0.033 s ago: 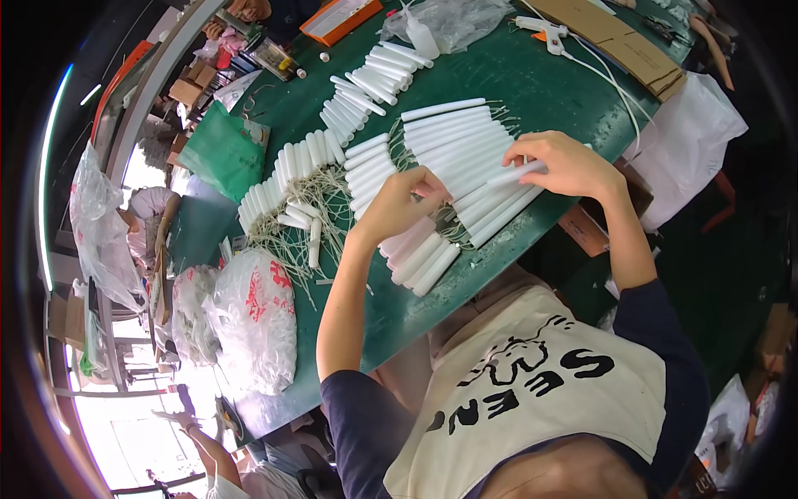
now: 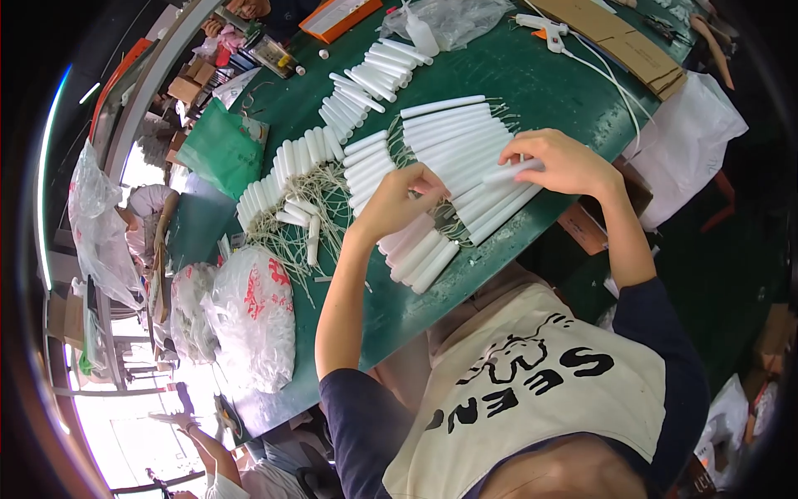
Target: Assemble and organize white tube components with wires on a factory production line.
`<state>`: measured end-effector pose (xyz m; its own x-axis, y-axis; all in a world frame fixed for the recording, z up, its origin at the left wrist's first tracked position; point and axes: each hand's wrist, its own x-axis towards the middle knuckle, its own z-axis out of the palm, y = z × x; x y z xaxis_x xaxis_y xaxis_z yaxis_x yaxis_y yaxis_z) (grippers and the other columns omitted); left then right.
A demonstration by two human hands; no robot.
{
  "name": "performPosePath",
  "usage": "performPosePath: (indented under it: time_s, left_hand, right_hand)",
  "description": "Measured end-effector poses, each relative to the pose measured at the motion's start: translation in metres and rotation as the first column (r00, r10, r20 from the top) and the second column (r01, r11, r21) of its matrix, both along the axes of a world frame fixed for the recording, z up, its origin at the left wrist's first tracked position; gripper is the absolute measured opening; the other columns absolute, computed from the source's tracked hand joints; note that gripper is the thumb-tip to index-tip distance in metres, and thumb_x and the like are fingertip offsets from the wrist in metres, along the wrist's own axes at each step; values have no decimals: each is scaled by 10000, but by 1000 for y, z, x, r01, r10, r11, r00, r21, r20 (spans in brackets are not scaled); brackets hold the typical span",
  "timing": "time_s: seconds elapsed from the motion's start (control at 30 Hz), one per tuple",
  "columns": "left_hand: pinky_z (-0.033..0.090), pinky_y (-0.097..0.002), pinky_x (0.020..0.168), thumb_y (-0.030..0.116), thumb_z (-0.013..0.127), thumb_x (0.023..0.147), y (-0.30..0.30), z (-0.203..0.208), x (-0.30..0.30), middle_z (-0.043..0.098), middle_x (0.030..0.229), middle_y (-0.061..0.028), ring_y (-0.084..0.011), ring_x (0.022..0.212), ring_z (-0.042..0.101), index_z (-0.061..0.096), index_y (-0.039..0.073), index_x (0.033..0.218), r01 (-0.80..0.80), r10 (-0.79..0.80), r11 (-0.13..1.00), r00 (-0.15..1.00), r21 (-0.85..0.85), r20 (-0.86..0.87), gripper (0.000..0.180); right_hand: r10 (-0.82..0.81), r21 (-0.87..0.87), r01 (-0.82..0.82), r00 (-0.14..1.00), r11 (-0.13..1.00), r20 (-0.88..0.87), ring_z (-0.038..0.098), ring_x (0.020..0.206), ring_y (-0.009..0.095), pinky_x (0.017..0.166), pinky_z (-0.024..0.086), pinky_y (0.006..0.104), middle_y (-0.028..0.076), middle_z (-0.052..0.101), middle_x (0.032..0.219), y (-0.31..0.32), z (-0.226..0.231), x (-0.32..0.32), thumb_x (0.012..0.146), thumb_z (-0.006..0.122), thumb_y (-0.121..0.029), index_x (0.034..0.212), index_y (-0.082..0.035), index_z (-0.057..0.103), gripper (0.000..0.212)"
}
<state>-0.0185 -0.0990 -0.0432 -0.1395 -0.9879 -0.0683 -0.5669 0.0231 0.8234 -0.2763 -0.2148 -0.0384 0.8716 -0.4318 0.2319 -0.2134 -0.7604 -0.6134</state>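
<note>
My right hand [image 2: 564, 161] is closed round one end of a white tube [image 2: 505, 175], which lies slantwise just over a fanned row of similar white tubes [image 2: 453, 133]. My left hand [image 2: 397, 200] is at the left ends of that row, thumb and fingers pinched together. Whatever sits in that pinch is too small to make out. Thin pale cords show beside its fingertips. Below the left hand lies a bunch of slightly pinkish white tubes [image 2: 407, 249], and past its knuckles another stack of white tubes [image 2: 366, 166].
Shorter white tubes with tangled cords [image 2: 324, 195] spread left on the green table [image 2: 291, 100]. A glue gun [image 2: 549, 32] with its cable, a cardboard sheet [image 2: 615, 41], a white bottle [image 2: 418, 32] and stuffed plastic bags [image 2: 253, 316] surround the work. Other people sit at the far and left sides.
My right hand has shifted slightly left with the white tube, and the tube's tip has moved left over the row. My left hand has barely moved.
</note>
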Motion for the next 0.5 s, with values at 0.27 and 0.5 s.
performPosePath:
  time_s: [0.27,0.5]
  left_hand:
    - [473,-293,824,93,597,867,4,-13,9,682,908,-94,-155,888,638,592,-14,906,-65,52,996,978,-53,-204,114]
    - [472,-305,855,90,573,887,9,-12,8,678,924,-113,-173,940,638,542,-10,919,-40,29,997,984,-61,-175,109]
  right_hand:
    - [46,299,-112,975,948,219,588,760,153,717,485,275,79,620,974,0,-9,20,834,582,-11,1063,-14,584,229]
    - [37,-53,-36,999,998,34,602,803,258,719,491,328,99,625,950,3,-4,14,791,624,-60,977,-26,605,190]
